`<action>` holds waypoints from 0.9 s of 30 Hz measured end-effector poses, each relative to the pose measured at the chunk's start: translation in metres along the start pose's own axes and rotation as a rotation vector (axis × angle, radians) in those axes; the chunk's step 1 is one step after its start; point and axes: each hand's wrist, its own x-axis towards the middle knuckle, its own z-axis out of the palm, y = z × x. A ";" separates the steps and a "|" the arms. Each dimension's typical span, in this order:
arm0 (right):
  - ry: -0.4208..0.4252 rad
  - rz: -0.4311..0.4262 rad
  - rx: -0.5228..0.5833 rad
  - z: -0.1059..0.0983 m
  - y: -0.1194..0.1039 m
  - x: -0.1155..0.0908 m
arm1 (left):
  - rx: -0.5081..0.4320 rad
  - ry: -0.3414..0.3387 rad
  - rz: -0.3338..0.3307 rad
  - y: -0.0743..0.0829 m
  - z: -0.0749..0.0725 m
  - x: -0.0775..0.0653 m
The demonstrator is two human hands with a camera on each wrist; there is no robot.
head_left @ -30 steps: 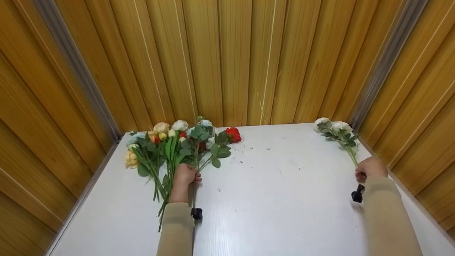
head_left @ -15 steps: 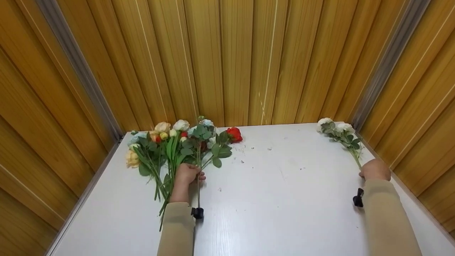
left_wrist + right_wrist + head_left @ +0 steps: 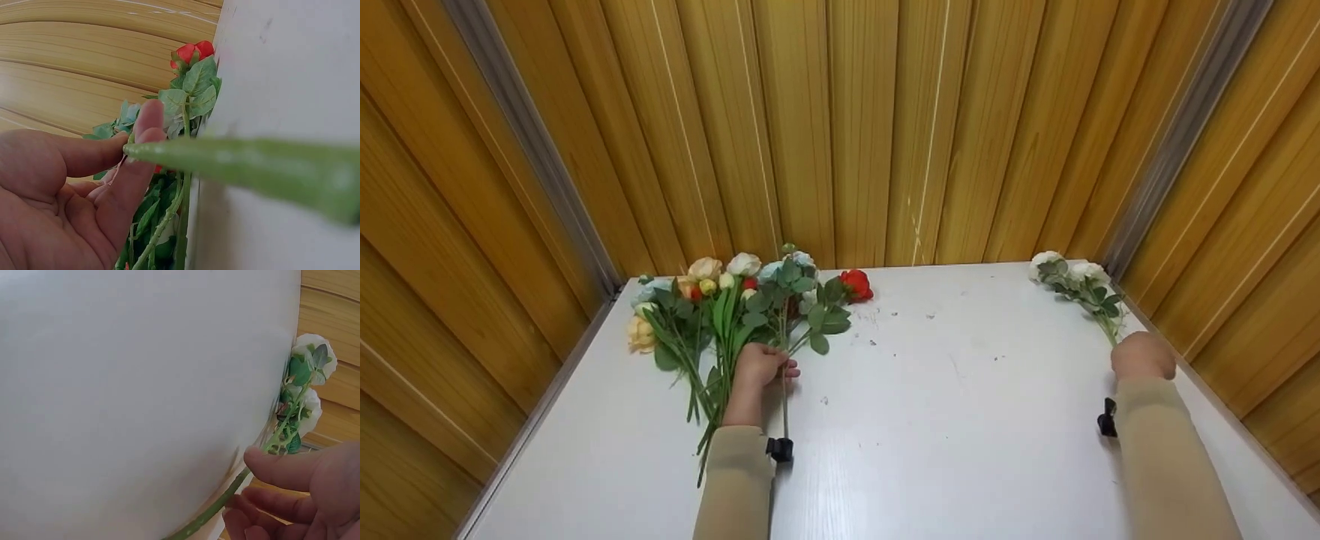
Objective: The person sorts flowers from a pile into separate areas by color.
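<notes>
My left hand (image 3: 761, 365) pinches a long green flower stem (image 3: 785, 405) between thumb and fingers. In the left wrist view this stem (image 3: 253, 166) runs blurred toward the camera. Rounded green leaves (image 3: 791, 281) and pale blue petals stand above it. At the far right my right hand (image 3: 1142, 355) is around the lower stem of a white flower (image 3: 1086, 271) with two blooms. The right wrist view has that green stem (image 3: 205, 516) passing between the thumb and loosely curled fingers; how firmly they hold it cannot be told.
Several artificial flowers lie fanned at the left, among them a peach flower (image 3: 641, 334), a white flower (image 3: 744, 264) and a red flower (image 3: 856, 285). Small dark scraps (image 3: 895, 314) dot the white table (image 3: 945, 450). Wood-patterned panels (image 3: 855, 135) stand behind and at both sides.
My right hand first shifted slightly right, then back left, along the white flower's stem; its blooms stay nearly in place. The left hand and its stem have edged slightly right.
</notes>
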 end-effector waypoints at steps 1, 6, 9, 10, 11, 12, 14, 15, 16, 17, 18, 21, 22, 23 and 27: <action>0.004 0.002 -0.010 0.000 -0.004 0.000 | -0.001 0.000 0.004 0.001 0.000 0.000; 0.050 -0.031 0.033 0.007 -0.028 -0.003 | -0.019 -0.002 0.019 0.005 0.004 -0.001; 0.058 -0.073 0.091 0.012 -0.045 -0.007 | -0.029 -0.003 0.025 0.007 0.009 -0.003; 0.065 -0.091 0.107 0.014 -0.051 -0.009 | -0.034 -0.004 0.028 0.008 0.010 -0.003; 0.068 -0.109 0.123 0.016 -0.057 -0.011 | -0.034 -0.004 0.035 0.008 0.012 -0.004; 0.068 -0.128 0.137 0.017 -0.063 -0.014 | -0.039 -0.007 0.040 0.009 0.013 -0.004; 0.070 -0.171 0.157 0.019 -0.077 -0.019 | -0.047 -0.005 0.054 0.009 0.016 -0.005; 0.075 -0.192 0.162 0.021 -0.085 -0.023 | -0.050 -0.005 0.062 0.009 0.017 -0.006; 0.077 -0.211 0.168 0.022 -0.092 -0.027 | -0.054 -0.003 0.067 0.009 0.019 -0.006; 0.075 -0.226 0.177 0.024 -0.100 -0.031 | -0.060 0.000 0.074 0.009 0.020 -0.007; 0.075 -0.246 0.190 0.026 -0.108 -0.036 | -0.065 0.002 0.079 0.010 0.022 -0.007; 0.097 -0.307 0.234 0.033 -0.130 -0.051 | -0.072 -0.001 0.101 0.012 0.026 -0.009; 0.104 -0.324 0.255 0.037 -0.137 -0.056 | -0.077 -0.003 0.105 0.013 0.028 -0.010; 0.110 -0.344 0.276 0.040 -0.144 -0.061 | -0.081 -0.009 0.114 0.014 0.030 -0.011; 0.095 -0.409 0.386 0.055 -0.171 -0.083 | -0.087 -0.039 0.144 0.020 0.039 -0.014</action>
